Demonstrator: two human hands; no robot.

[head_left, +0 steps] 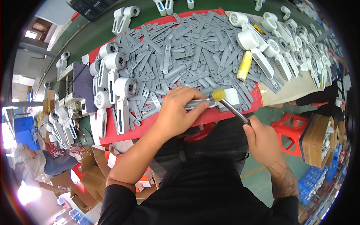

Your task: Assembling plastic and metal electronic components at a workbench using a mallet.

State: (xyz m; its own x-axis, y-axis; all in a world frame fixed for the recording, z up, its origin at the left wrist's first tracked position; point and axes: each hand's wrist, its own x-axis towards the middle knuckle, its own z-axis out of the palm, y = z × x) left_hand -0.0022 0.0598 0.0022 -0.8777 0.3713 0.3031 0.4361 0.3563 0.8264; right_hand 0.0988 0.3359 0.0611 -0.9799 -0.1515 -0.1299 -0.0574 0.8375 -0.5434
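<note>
My left hand (178,108) is closed around a long grey-and-white plastic handle piece (197,104), pressing it down near the table's front edge. My right hand (261,138) grips a small mallet (235,110) by its dark handle. The mallet's yellow head (218,94) is over the right end of the handle piece; whether they touch I cannot tell. Just right of the head sits a white block-like part (230,98). Beyond both hands lies a big heap of loose grey plastic strips (195,52) on a red sheet (258,98).
White fan-like units with round heads (122,90) stand to the left, and many more (273,47) crowd the right. A yellow roll (245,65) lies by the heap. Purple-grey equipment (80,84) is at far left. A red stool (288,133) and cardboard boxes (317,140) stand on the floor.
</note>
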